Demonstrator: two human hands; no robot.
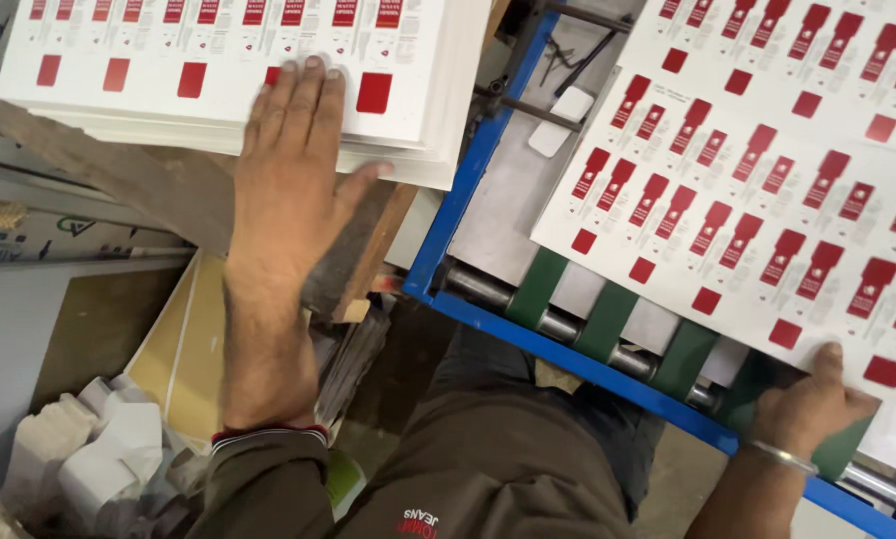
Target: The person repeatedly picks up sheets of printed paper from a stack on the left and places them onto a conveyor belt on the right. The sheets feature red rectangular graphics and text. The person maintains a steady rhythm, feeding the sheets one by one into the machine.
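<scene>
The left hand (293, 170) lies flat, fingers stretched out and spread, palm down on the top sheet of a stack of printed sheets (218, 60) at eleven o'clock; its grip closes on nothing. The right hand (812, 404), at four o'clock, pinches the near edge of a single printed sheet (757, 170), thumb on top (the fingers beneath are hidden). That white sheet, patterned with red blocks, lies over green belts (607, 319) on a blue-framed machine (448, 215).
</scene>
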